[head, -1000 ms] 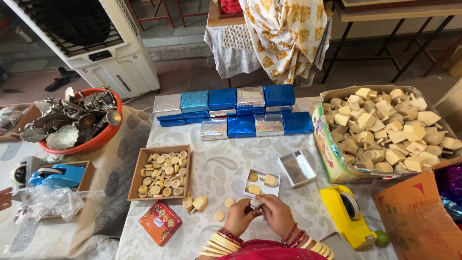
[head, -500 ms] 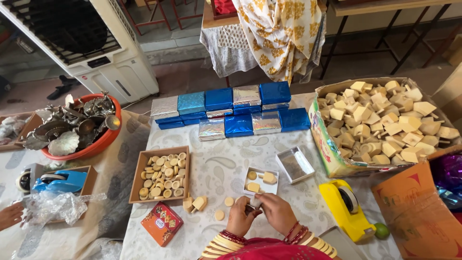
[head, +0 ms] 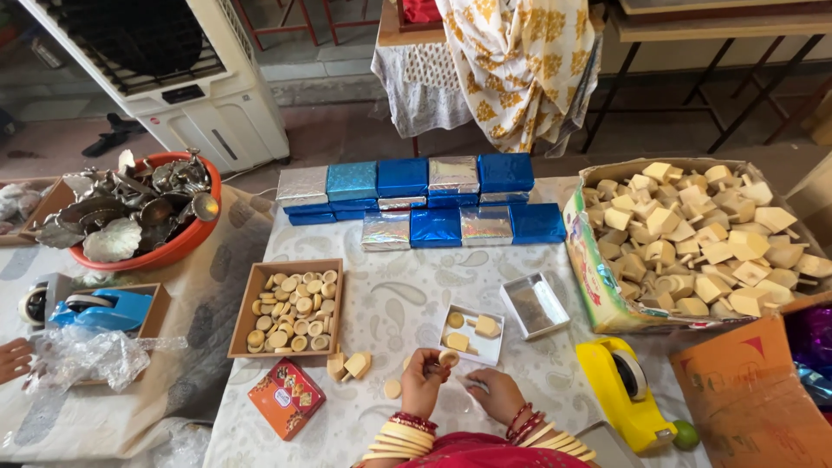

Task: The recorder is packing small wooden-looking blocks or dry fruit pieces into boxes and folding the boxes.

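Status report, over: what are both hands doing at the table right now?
Left hand shut on small round wooden piece, raised above table. Right hand resting flat on patterned cloth. Small white box with wooden pieces just ahead; nothing in the way.

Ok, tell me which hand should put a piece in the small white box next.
Probably the left hand: it pinches a round wooden piece just below the white box; the right hand rests lower on the table.
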